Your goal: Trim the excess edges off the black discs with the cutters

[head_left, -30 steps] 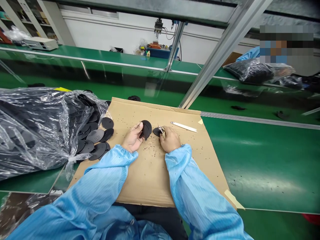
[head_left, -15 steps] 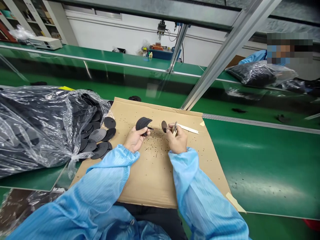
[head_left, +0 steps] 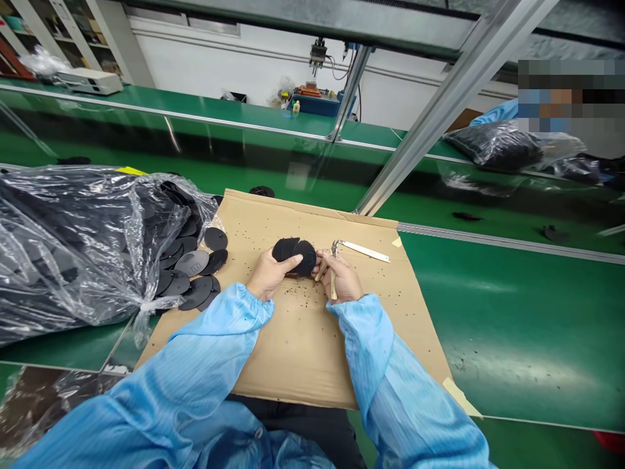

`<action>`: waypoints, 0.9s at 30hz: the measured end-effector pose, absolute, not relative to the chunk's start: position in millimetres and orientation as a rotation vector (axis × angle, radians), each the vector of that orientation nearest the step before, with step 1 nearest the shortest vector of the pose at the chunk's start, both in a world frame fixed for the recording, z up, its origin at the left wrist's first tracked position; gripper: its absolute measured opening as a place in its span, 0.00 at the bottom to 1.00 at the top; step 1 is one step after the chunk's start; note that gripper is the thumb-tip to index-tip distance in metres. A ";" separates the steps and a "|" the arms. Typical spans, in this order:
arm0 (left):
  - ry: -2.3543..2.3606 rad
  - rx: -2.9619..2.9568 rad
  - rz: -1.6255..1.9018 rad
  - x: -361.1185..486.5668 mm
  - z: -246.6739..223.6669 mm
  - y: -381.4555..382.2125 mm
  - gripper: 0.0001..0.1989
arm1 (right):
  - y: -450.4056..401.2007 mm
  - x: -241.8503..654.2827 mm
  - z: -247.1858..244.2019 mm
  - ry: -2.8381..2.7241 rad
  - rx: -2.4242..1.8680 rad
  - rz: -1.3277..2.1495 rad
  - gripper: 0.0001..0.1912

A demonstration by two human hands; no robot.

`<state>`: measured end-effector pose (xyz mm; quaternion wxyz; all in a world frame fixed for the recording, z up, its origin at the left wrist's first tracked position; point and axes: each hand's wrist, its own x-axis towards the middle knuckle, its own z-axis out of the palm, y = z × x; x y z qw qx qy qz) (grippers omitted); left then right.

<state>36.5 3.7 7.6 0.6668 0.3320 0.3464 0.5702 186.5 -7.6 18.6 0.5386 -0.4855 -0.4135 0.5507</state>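
Observation:
My left hand (head_left: 266, 277) is closed around a small fan of round black discs (head_left: 305, 257), its thumb lying on top of them. Held in the palm of my right hand (head_left: 346, 280) is a pair of nippers (head_left: 334, 284) with cream handles and a metal head pointing away from me. The fingertips of that hand reach the right edge of the front disc. Both hands are above a cardboard sheet (head_left: 288, 352) sprinkled with tiny black bits. A white strip (head_left: 366, 251) lies just beyond my right hand.
Left of the cardboard, a clear plastic bag (head_left: 73, 254) full of black discs lies with loose discs (head_left: 191, 263) spilling beside it. A slanted metal post (head_left: 420, 117) rises behind the sheet. Green bench surface (head_left: 512, 312) extends to the right. A co-worker's blue sleeve (head_left: 493, 112) shows at far right.
The disc that was in my right fingers has come over to the left and now lies against the fan in my left hand. The nippers have swung round with their handles toward me.

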 end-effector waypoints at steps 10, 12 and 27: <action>0.729 0.785 1.246 37.1 12.2 -0.2 0.20 | -14.4 187.3 17.5 -1.464 -1.344 0.715 0.12; 0.743 0.790 1.249 36.8 12.0 0.0 0.20 | -14.1 187.6 16.5 -1.463 -1.355 0.716 0.13; 0.685 0.933 1.193 33.3 13.9 -6.2 0.18 | -13.4 184.9 26.2 -1.202 -1.147 1.110 0.20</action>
